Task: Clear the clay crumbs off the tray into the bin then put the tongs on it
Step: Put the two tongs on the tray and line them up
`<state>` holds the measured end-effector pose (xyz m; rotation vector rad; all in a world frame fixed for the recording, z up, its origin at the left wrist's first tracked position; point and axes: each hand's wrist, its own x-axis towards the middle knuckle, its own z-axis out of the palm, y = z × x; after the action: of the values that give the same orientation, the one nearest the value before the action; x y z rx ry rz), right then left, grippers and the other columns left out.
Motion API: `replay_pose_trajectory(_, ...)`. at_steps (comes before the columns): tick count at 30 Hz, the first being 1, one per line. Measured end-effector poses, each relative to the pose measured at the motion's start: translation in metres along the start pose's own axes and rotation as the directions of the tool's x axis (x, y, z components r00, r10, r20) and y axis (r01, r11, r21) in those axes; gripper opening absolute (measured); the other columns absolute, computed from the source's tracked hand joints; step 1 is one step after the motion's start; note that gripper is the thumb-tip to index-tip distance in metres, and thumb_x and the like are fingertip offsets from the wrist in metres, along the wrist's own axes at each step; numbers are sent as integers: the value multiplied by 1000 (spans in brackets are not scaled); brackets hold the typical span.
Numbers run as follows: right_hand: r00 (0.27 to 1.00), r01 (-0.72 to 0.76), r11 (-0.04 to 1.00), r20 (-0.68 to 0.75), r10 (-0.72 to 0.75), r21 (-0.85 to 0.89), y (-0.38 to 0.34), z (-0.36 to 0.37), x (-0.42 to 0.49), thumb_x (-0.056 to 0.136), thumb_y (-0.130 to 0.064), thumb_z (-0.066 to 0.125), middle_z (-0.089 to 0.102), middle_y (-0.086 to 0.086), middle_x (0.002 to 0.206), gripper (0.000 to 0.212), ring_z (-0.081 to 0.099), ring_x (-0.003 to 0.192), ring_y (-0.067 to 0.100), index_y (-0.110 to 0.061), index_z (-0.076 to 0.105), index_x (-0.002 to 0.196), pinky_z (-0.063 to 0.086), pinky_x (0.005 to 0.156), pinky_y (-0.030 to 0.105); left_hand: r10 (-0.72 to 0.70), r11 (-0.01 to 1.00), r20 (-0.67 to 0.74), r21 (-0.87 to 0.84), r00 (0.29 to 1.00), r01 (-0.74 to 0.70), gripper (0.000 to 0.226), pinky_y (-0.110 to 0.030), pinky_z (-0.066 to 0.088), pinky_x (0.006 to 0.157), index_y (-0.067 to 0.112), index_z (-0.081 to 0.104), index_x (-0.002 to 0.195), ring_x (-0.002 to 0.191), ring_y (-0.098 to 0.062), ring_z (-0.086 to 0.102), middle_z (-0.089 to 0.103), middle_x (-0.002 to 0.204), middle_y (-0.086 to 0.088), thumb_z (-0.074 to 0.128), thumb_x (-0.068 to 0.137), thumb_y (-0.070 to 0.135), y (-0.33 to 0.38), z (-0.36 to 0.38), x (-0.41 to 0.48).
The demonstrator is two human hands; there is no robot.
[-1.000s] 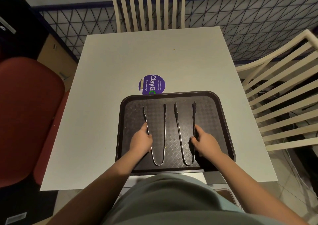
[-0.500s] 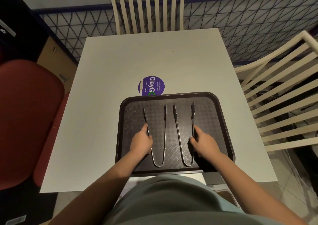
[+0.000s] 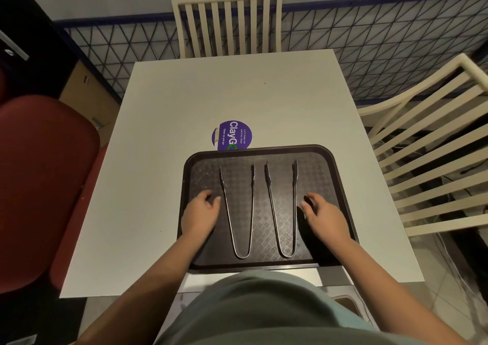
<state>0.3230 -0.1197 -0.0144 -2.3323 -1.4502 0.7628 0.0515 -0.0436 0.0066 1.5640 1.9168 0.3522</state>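
A dark textured tray (image 3: 330, 165) lies on the white table (image 3: 184, 101), near its front edge. Two metal tongs rest on the tray side by side, tips pointing away from me: the left tongs (image 3: 239, 212) and the right tongs (image 3: 282, 212). My left hand (image 3: 200, 212) hovers just left of the left tongs, fingers apart and holding nothing. Just right of the right tongs is my right hand (image 3: 324, 218), also empty with loosely curled fingers. A few tiny pale specks dot the tray surface.
A purple round sticker (image 3: 232, 134) is on the table behind the tray. Cream slatted chairs stand at the far side (image 3: 227, 22) and at the right (image 3: 427, 144). A red seat (image 3: 42, 175) is at the left. A bin's rim (image 3: 346, 305) shows below the table edge.
Both hands have let go of the tongs and drawn outward, away from them. The tongs stay lying on the tray.
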Motion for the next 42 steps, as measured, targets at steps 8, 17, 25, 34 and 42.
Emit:
replay_pose_trajectory(8, 985, -33, 989, -175, 7, -147, 37, -21, -5, 90, -24, 55, 62, 10, 100, 20, 57, 78, 23, -15, 65, 105, 39, 60, 27, -42, 998, -232, 44, 972, 54, 34, -38, 50, 80, 11, 61, 119, 99, -30, 59, 54, 114, -14, 53, 92, 29, -37, -16, -3)
replay_pose_trajectory(17, 969, -162, 986, -179, 167, 43, 58, -27, -18, 88, -20, 59, 55, 13, 121, 41, 62, 95, 30, -14, 48, 128, 51, 77, 39, -145, 989, -181, 12, 973, 149, 33, -41, 54, 77, 8, 62, 118, 92, -31, 63, 64, 107, -14, 48, 94, 27, -55, -17, -19)
replay_pose_trajectory(25, 978, -178, 982, -103, 183, 59, 58, -28, -10, 93, -14, 52, 67, 14, 98, 15, 50, 72, 22, -7, 60, 103, 38, 65, 29, -205, 979, -168, -39, 964, 201, 24, -31, 42, 67, 4, 63, 110, 79, -29, 57, 68, 103, -17, 45, 95, 11, -54, -16, -24)
replay_pose_trajectory(34, 995, -89, 993, -37, 92, 74, 31, -13, -1, 92, -16, 54, 68, 12, 96, 14, 51, 74, 21, -8, 60, 102, 42, 66, 31, -287, 958, -191, -45, 939, 284, 26, -34, 43, 71, 1, 61, 115, 97, -38, 62, 67, 110, -19, 46, 96, 10, -78, -43, -18)
replay_pose_trajectory(42, 983, -3, 996, -182, -15, -94, -10, -1, -20, 88, -25, 58, 58, 13, 114, 42, 58, 98, 26, -11, 52, 127, 48, 81, 35, -146, 984, -279, 56, 949, 167, 42, -43, 49, 89, 7, 49, 132, 110, -33, 55, 54, 123, -17, 52, 93, 21, -81, -53, -20)
